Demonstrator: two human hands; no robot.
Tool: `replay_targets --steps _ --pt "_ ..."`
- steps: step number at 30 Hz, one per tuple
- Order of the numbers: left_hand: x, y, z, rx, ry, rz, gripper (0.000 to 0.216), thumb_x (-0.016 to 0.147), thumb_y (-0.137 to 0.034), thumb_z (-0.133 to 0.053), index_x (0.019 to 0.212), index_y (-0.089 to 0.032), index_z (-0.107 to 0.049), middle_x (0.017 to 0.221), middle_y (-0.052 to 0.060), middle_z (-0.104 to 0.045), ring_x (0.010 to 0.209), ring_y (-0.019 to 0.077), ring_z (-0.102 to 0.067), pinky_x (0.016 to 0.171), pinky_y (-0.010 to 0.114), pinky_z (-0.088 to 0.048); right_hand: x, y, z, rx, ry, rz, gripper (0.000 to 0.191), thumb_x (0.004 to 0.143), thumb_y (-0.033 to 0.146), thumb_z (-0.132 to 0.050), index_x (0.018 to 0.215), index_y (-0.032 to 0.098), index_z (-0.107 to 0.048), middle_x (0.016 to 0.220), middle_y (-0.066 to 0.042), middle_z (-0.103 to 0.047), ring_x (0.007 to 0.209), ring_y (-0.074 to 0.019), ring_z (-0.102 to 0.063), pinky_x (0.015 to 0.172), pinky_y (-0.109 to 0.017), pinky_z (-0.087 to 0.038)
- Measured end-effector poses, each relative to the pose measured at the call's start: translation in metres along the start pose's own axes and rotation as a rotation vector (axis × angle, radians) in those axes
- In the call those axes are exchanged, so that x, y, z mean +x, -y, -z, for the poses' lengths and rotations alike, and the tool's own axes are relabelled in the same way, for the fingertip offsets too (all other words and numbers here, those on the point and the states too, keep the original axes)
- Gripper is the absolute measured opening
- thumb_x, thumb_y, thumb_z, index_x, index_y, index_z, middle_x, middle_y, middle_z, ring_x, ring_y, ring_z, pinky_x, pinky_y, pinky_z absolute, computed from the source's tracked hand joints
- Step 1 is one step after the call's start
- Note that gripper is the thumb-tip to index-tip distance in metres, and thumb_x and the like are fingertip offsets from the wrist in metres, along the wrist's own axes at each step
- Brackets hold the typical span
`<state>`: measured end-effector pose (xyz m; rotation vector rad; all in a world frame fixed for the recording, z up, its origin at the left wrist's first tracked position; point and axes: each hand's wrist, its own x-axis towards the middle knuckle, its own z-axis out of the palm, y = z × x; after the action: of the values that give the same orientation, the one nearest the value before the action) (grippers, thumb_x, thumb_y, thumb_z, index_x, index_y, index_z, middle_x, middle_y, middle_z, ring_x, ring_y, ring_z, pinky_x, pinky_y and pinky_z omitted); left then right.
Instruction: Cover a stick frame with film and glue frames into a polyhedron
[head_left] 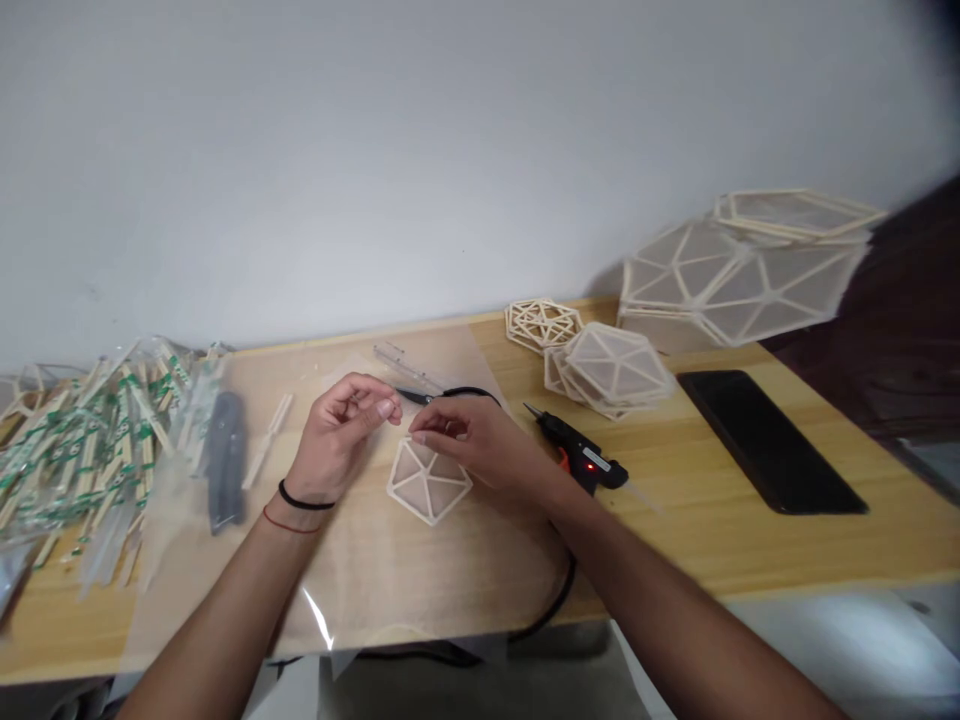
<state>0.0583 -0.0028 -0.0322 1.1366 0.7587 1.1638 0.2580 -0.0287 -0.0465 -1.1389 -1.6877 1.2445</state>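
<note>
A small pentagonal frame point(429, 487) of pale wooden sticks, with spokes meeting at its middle and a translucent film across it, is below my hands. My right hand point(476, 440) is closed, thumb and fingers pinched at the frame's top corner. To the left, my left hand point(341, 430) has curled fingers and a thumb drawn close to the index finger. Anything in that pinch is too small to make out. Behind the hands lie black-handled scissors point(469, 392), partly covered by the right hand, and a clear ruler point(405, 367).
Wrapped chopsticks point(112, 440) pile up at left, beside a grey cutter-like tool point(226, 460) and loose chopsticks point(268, 440). Rightward are a glue gun point(581, 455) with a lit red light, small stick frames point(619, 365), larger panels point(742, 275) and a black phone point(772, 440). Clear film point(225, 590) covers the wooden table.
</note>
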Motion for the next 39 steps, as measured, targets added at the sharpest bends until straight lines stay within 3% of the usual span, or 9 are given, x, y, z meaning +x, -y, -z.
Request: replay_targets --steps 7,15,19,26,32,39 --pt "0.002 0.006 0.01 0.183 -0.008 -0.033 0.013 0.081 -0.026 -0.086 0.088 -0.02 -0.076 0.083 0.0 -0.073 0.071 0.0101 -0.063 0.072 0.023 -0.05 0.0 0.003 0.001 -0.001 -0.088 -0.059 0.015 0.092 0.031 -0.067 0.088 0.019 -0.076 0.074 0.001 -0.069 0.071 -0.0152 -0.059 0.067 -0.027 -0.043" --pt "-0.002 0.006 -0.001 0.36 0.066 0.053 0.019 0.081 -0.033 -0.085 0.085 -0.017 -0.074 0.08 0.003 -0.074 0.071 0.0139 -0.063 0.067 0.026 -0.049 -0.002 0.007 0.005 0.126 -0.178 -0.026 0.015 0.09 0.035 -0.072 0.087 0.02 -0.074 0.078 0.0 -0.072 0.074 -0.0162 -0.064 0.069 -0.028 -0.047" --pt "-0.002 0.004 -0.001 0.343 0.053 0.02 0.02 0.081 -0.032 -0.085 0.086 -0.017 -0.074 0.077 0.002 -0.072 0.069 0.0125 -0.06 0.065 0.024 -0.047 0.001 0.004 0.002 0.065 -0.152 -0.028 0.011 0.087 0.027 -0.074 0.094 0.019 -0.076 0.086 -0.002 -0.076 0.081 -0.0171 -0.069 0.075 -0.029 -0.05" --pt "-0.002 0.005 -0.004 0.261 0.075 0.067 0.024 0.078 -0.031 -0.089 0.083 -0.016 -0.072 0.074 0.0 -0.07 0.067 0.0112 -0.06 0.064 0.022 -0.048 0.001 0.001 -0.002 0.134 -0.128 0.071 0.028 0.085 0.023 -0.078 0.112 0.021 -0.076 0.09 -0.001 -0.075 0.084 -0.0162 -0.069 0.077 -0.029 -0.053" --pt "0.0 0.008 0.001 0.114 0.131 0.152 0.028 0.072 -0.027 -0.094 0.082 -0.016 -0.07 0.07 -0.001 -0.07 0.06 0.0085 -0.058 0.058 0.019 -0.046 -0.002 0.006 0.0 0.061 -0.134 0.181 0.005 0.089 0.026 -0.079 0.092 0.023 -0.082 0.089 -0.002 -0.075 0.082 -0.0162 -0.068 0.071 -0.028 -0.05" --pt "-0.001 0.007 0.002 0.026 0.247 0.213 0.025 0.075 -0.025 -0.092 0.086 -0.016 -0.072 0.075 -0.001 -0.071 0.061 0.0082 -0.06 0.059 0.019 -0.047 -0.003 0.008 0.003 0.125 -0.088 0.22 0.021 0.087 0.041 -0.083 0.08 0.021 -0.081 0.08 -0.003 -0.074 0.075 -0.017 -0.067 0.071 -0.03 -0.049"
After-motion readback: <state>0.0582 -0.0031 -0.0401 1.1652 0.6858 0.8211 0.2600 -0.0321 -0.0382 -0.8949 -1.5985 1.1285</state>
